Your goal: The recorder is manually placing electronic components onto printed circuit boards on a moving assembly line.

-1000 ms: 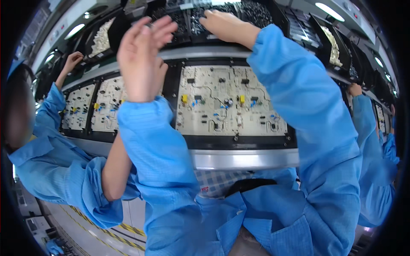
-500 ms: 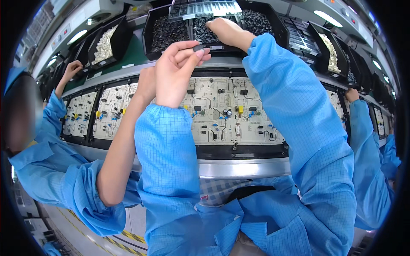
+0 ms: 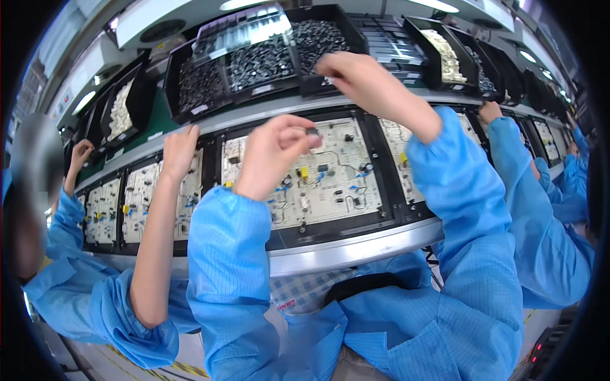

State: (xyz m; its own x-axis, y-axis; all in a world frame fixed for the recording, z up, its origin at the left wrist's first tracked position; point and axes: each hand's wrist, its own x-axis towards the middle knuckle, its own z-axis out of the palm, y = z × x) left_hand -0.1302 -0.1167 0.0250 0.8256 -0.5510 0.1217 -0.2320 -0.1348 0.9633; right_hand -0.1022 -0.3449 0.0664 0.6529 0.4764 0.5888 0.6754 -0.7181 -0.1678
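Single feed on my end: head cam, left one of a side-by-side pair, wide fisheye. I look down and forward from the wearer's head, near enough that the left hand (image 3: pixel 270 154) and right hand (image 3: pixel 375 81) show large. Black parts bin (image 3: pixel 276 87) up top, blue jacket (image 3: pixel 394 311) at the bottom edge. Metal rail (image 3: pixel 356 250) slopes up rightward; view's skewed to it. Edges bend, corners black.

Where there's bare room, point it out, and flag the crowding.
Bare: the green surface between the left bin of white parts and the large black bins; the metal rail between the sleeves. Crowded: the component-covered board under the left hand, and the bins' front near the right hand.
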